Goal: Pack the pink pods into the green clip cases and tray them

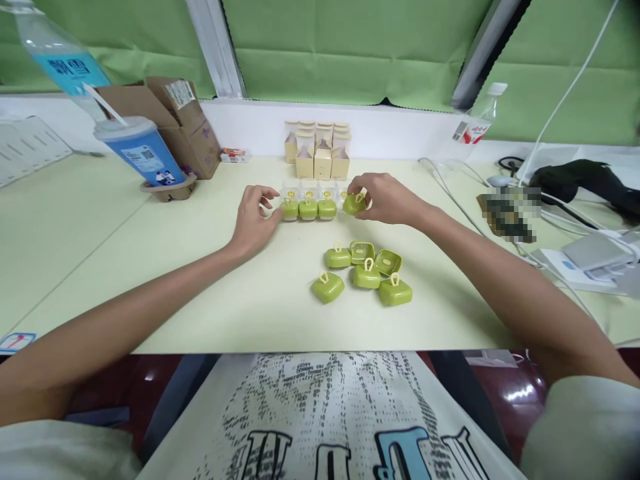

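Right hand (pixel 387 199), centre frame, pinches a green case (pixel 354 203) at the row's right end. Left hand (pixel 255 217), fingers loosely apart, appears to touch the leftmost row case (pixel 289 209). Loose cases (pixel 365 273) lie just below.

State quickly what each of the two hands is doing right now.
Left hand: open, fingers loosely curled, thumb touching the end of the row of green cases.
Right hand: closed on one green case, at the row's other end.
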The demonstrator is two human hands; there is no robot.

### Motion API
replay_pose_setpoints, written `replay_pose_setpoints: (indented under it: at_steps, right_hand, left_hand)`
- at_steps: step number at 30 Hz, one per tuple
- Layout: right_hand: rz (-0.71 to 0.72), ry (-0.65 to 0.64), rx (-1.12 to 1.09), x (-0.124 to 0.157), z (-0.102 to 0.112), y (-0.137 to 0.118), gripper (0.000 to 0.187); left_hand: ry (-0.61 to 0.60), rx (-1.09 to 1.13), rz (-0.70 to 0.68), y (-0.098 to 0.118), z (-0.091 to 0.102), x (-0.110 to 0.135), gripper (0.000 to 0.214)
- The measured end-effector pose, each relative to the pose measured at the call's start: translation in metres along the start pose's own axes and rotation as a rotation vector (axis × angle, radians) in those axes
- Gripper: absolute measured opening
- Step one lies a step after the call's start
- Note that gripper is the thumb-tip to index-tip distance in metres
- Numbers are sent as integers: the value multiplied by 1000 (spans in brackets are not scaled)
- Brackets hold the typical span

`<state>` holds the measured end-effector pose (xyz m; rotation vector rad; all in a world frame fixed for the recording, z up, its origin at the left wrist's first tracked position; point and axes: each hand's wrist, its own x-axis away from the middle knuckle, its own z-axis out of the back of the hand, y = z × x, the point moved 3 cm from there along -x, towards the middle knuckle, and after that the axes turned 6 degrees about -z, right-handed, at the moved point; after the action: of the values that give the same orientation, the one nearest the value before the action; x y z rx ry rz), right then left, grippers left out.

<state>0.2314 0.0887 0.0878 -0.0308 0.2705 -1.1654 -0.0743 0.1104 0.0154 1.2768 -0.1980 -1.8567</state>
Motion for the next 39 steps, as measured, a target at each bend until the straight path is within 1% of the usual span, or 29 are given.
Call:
replay_pose_setpoints:
  at_steps: [4, 7, 11, 19, 26, 29, 33, 36, 39]
  right_hand:
    - [-22, -47, 71, -10, -15, -4, 49]
    - [-10, -70, 72, -13, -20, -7, 50]
    - [-14, -71, 84, -14, -23, -10, 51]
    - [14, -68, 65, -14, -21, -7, 56]
    - [-7, -68, 77, -14, -18, -8, 58]
    - [9, -69, 71, -14, -18, -9, 52]
    - [20, -63, 62, -13, -16, -10, 41]
    - [13, -58, 67, -12, -15, -10, 40]
    - [9, -64, 75, -12, -14, -11, 41]
  left_hand:
    - [-63, 21, 22, -1, -5, 4, 18]
    - [-82, 15, 28, 0, -4, 3, 14]
    - [-114, 21, 14, -2, -5, 3, 12]
    - [-112, 17, 14, 2, -4, 4, 13]
    - [-123, -12, 20, 6, -3, 5, 17]
    - [-129, -26, 23, 7, -3, 6, 21]
    - [-143, -29, 24, 7, -3, 6, 35]
    - [-151, -28, 38, 5, -3, 6, 41]
    - [-154, -30, 53, 4, -4, 5, 39]
